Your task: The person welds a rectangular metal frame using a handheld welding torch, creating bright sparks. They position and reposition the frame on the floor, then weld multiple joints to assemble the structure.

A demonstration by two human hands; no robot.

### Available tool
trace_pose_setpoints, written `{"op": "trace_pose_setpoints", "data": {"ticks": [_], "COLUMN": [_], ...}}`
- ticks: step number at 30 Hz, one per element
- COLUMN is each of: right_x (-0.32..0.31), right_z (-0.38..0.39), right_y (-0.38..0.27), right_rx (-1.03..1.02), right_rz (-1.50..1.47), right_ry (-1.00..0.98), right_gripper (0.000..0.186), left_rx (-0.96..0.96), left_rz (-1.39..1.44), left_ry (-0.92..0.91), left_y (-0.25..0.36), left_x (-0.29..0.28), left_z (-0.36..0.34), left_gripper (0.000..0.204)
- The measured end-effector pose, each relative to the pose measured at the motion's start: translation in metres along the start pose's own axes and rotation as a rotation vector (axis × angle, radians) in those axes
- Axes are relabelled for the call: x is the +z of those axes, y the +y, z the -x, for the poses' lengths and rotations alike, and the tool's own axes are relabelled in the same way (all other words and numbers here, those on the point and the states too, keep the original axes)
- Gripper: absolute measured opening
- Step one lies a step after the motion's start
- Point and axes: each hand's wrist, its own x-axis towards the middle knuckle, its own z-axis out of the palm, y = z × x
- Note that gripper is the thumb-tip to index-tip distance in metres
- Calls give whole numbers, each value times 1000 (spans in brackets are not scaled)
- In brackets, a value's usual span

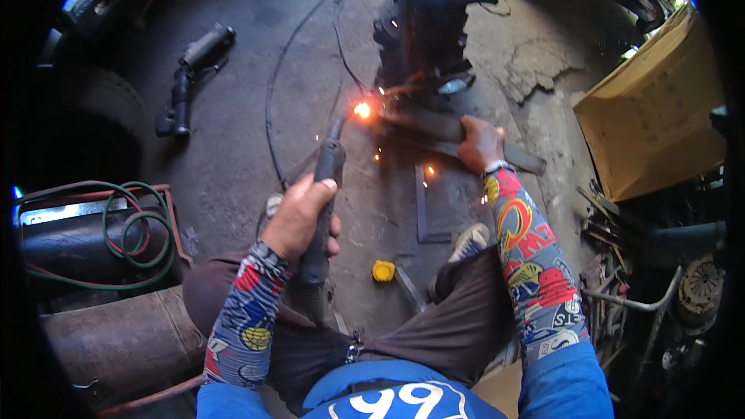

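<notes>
A cracked concrete floor (233, 147) fills the scene. At the left lie gas cylinders (116, 341) with green and red hoses (132, 233) coiled on them; a cardboard box (652, 124) leans at the right. A dark metal frame (431, 23) stands ahead — flat steel bars (434, 136) lie at its foot. The left hand (299, 217) is clenched around a torch handle (322, 209), its tip sparking (362, 110) against the bars. The right hand (479, 143) presses down on a bar, gripping it. A small yellow tape measure (383, 271) sits on the floor between the knees.
</notes>
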Motion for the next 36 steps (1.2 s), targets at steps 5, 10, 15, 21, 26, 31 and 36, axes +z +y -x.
{"op": "trace_pose_setpoints", "data": {"ticks": [5, 10, 15, 21, 26, 31, 36], "right_x": [-8, -13, -10, -9, -7, 4, 39], "right_z": [3, 4, 4, 8, 23, 52, 96], "right_y": [-4, -9, -6, -1, -3, -2, -15], "right_rx": [36, 47, 66, 23, 11, 19, -43], "right_rz": [-9, -14, 37, -17, -42, -52, -21], "right_ry": [-22, -42, -72, -148, -175, -99, 25], "right_gripper": [13, 13, 16, 19, 19, 22, 11], "left_rx": [145, 191, 190, 23, 255, 278, 295], "left_rz": [26, 86, 190, 442, 446, 475, 524], "left_ry": [-8, 88, 214, 380, 395, 484, 532], "left_y": [2, 11, 24, -14, -12, -17, -35], "left_x": [-3, -30, -88, -98, -104, -114, -143], "left_z": [10, 33, 54, 26, 35, 53, 62], "left_gripper": [43, 38, 37, 45, 44, 43, 42]}}
